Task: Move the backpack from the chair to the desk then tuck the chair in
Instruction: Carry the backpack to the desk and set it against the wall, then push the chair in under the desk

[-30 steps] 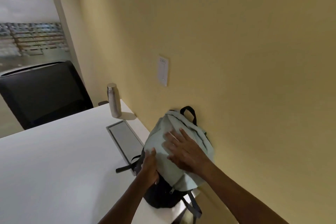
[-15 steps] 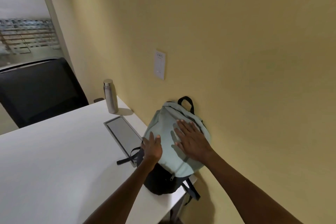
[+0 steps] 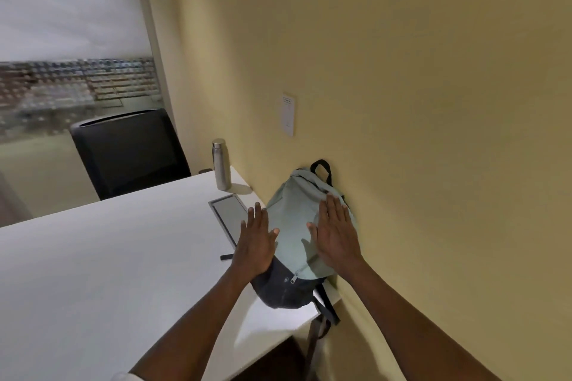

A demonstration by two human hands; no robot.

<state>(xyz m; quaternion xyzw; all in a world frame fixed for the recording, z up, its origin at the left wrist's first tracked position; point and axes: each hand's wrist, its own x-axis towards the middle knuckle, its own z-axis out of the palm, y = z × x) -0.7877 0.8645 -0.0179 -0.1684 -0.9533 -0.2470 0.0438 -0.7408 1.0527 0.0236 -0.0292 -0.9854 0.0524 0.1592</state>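
Backpack (image 3: 297, 226) on desk (image 3: 93, 272), near right corner, against wall (image 3: 402, 102).

Left hand (image 3: 255, 244) and right hand (image 3: 335, 235) flat, fingers spread, gripping nothing; contact with fabric unclear; strap ends cut off below desk edge.

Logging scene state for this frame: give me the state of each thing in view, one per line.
Pale green and dark grey backpack: upright on the desk, top against the yellow wall, zips shut.
Left hand: open, flat, at the backpack's left side.
Right hand: open, flat over its front.
Steel bottle: upright, capped.
White desk: bears backpack and bottle.
Black chair: beyond the desk's far edge.
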